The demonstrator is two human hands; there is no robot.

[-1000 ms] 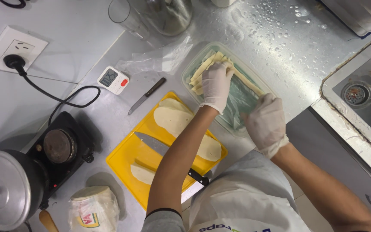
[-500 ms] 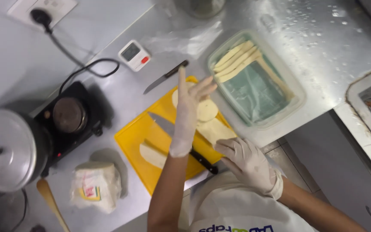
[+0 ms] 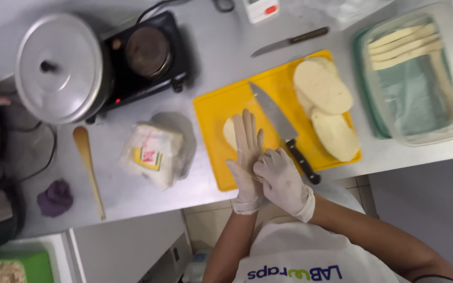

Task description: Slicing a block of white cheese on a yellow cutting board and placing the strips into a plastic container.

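While the left hand point(image 3: 246, 152) lies flat and open over the pale dough piece point(image 3: 230, 132), the right hand point(image 3: 281, 181) grips its wrist, and the chef's knife point(image 3: 284, 131) runs diagonally just to their right.

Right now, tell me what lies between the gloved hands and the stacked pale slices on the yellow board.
In the head view, a large chef's knife lies diagonally on the yellow board, between the hands and the slices.
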